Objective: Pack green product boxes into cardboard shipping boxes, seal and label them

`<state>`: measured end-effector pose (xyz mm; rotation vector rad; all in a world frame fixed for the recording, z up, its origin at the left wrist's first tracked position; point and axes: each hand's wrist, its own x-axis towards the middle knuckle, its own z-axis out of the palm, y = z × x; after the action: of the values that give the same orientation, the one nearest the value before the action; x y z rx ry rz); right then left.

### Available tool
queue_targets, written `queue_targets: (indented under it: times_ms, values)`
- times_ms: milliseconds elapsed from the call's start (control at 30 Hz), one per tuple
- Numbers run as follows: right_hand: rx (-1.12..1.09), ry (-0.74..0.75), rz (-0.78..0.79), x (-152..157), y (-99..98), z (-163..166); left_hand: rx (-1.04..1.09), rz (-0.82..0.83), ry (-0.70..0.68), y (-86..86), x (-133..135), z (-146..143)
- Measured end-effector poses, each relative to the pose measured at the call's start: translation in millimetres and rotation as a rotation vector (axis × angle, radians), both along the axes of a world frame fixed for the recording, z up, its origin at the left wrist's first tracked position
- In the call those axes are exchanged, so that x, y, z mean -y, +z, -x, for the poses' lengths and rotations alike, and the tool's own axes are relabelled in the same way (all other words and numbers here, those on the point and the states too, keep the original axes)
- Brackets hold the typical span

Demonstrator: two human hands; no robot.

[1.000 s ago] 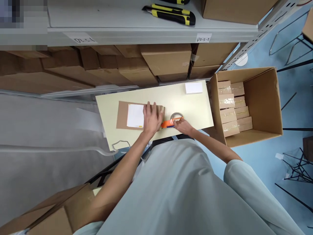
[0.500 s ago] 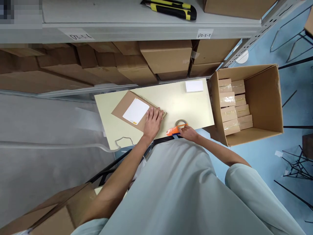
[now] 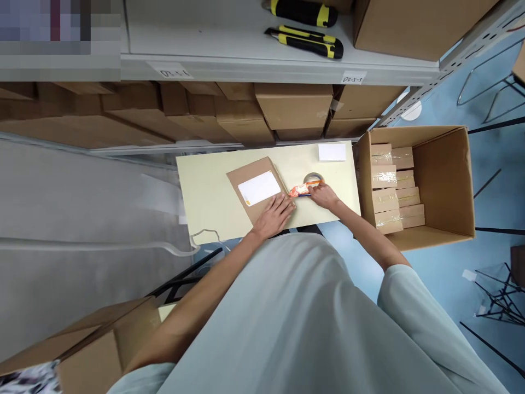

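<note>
Under my left hand [image 3: 274,216] lies a flat cardboard box [image 3: 254,170], a white label [image 3: 259,188] stuck on its top. The fingers of that hand are stretched out over the box's near right corner. My right hand [image 3: 324,196] is closed on an orange tape dispenser [image 3: 301,190] with a roll of tape [image 3: 314,177] in it. Its front end is close to the box's right edge; whether it touches I cannot tell. Both rest over a pale yellow table [image 3: 209,202].
A white stack of labels or cards [image 3: 332,152] lies at the table's back right. Right of the table stands an open carton [image 3: 443,180] holding several small taped boxes [image 3: 384,176]. Behind, a grey shelf [image 3: 229,38] carries utility knives [image 3: 305,42] above a row of cardboard boxes [image 3: 293,104].
The box has turned clockwise on the table and shifted right, my left hand with it. My right hand has moved the tape dispenser away from the near edge, towards the box's right side.
</note>
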<state>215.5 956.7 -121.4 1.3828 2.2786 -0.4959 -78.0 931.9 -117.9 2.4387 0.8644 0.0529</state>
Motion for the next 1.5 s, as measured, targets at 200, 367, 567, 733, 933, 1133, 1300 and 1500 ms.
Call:
queue_targets:
  times_ms: [200,367,567,733,933,1133,1300,1500]
  values:
    - [-0.075,0.022,0.024,10,-2.9,40,-0.008,-0.023,0.142,15.9,-1,3]
    - [-0.095,-0.117,0.031,37,7.4,51,-0.03,-0.067,0.454,13.1,1,-14]
    - [-0.061,-0.229,0.066,64,19.3,52,-0.073,0.025,0.603,-2.7,-10,-21]
    - [0.003,-0.311,0.102,80,30.0,29,-0.062,0.045,0.572,-7.8,-8,-17]
    - [0.004,-0.397,0.107,74,32.6,37,-0.042,0.038,0.575,-9.5,-7,-19]
    - [-0.057,-0.551,0.057,45,27.1,89,-0.017,0.045,0.588,-8.1,-4,-20]
    - [-0.065,-0.724,-0.041,4,54.9,75,0.008,0.056,0.583,-5.1,3,-19]
    - [-0.14,-0.666,-0.171,-23,121.4,71,0.281,0.042,0.704,34.4,-24,-21]
